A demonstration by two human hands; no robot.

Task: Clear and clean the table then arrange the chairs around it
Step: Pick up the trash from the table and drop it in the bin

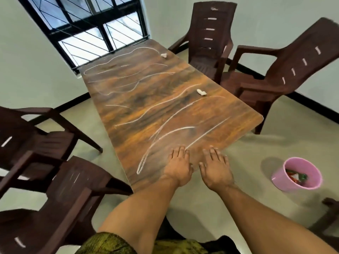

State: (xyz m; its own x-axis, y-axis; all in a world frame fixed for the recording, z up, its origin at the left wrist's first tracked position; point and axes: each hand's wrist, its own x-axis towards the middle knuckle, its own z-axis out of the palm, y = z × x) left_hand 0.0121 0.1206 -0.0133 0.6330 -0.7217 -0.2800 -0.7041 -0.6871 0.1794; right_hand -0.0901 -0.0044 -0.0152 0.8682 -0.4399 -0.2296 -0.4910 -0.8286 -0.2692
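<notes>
A long wooden table runs away from me toward the window, its top streaked with white chalk-like lines. Two small crumpled white scraps lie on it: one mid-right, one at the far end. My left hand lies flat on the near edge with fingers straight. My right hand hovers palm down beside it at the table's near corner, fingers spread. Both hold nothing. Brown plastic chairs stand around: two on the left, two on the right.
A pink bucket with some rubbish inside stands on the floor at the right. Part of another brown chair shows at the right edge. A barred window is behind the table's far end. Bare floor lies between table and bucket.
</notes>
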